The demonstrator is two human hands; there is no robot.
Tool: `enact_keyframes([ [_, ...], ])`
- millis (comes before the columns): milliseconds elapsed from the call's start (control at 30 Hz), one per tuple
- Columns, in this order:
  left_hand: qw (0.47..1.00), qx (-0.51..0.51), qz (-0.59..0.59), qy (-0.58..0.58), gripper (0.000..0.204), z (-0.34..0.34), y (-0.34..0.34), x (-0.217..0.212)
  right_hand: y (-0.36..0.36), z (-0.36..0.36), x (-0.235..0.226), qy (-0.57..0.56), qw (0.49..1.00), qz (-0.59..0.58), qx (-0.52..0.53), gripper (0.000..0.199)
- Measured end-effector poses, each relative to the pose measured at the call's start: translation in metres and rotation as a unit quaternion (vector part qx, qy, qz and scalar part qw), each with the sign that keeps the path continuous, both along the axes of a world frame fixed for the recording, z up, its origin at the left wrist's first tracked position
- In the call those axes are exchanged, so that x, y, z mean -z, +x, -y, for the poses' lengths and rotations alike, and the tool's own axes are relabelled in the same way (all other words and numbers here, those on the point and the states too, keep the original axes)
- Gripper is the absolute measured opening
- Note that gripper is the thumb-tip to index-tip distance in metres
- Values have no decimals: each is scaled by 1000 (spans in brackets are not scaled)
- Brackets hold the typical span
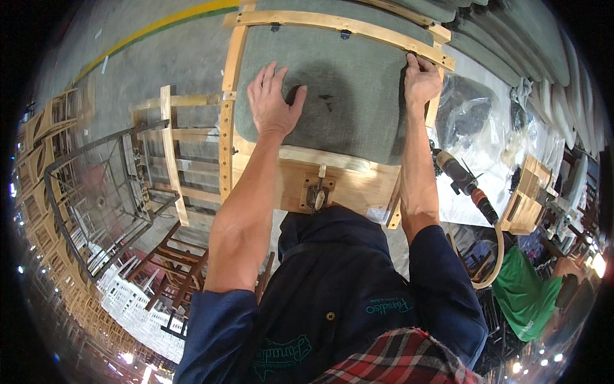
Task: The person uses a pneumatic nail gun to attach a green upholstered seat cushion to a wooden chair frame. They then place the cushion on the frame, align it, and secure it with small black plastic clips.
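The single view comes from a camera worn on the person's head, looking steeply down over the chest and along both forearms, which rise from the lower edge toward the grey cushion (332,89) in its wooden frame (332,23). It sits close, so the left hand (274,96) and right hand (421,80) fill the upper middle. The fisheye lens bends straight edges near the dark round rim, where the floor (147,57) and a stack of chairs (128,281) show.

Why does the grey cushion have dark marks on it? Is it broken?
Maybe. The grey cushion shows small dark marks beside the left hand, which lies flat on it. Tear or stain, I cannot tell. The right hand grips its edge at the wooden frame.
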State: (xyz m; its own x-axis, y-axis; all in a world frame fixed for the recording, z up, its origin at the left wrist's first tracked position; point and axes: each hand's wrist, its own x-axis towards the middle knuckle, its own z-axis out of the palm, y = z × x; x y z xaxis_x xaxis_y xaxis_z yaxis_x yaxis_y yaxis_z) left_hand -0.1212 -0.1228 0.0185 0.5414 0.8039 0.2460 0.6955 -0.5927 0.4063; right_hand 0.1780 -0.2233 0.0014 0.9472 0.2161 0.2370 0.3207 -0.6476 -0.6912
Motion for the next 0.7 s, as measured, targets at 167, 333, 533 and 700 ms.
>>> enact_keyframes([
  [167, 1000, -1, -5, 0, 56, 0, -1, 1, 12, 6, -7, 6, 998, -30, -59, 30],
  [333, 1000, -1, -8, 0, 56, -1, 0, 0, 13, -1, -2, -12, 989, 74, -125, 24],
  [533, 1000, 5, -3, 6, 57, -1, 0, 0, 8, 6, 14, 66, 979, 103, -161, 15],
  [700, 1000, 0, -15, 5, 57, -1, 1, 2, -8, 17, 16, 137, 985, 41, -91, 13],
])
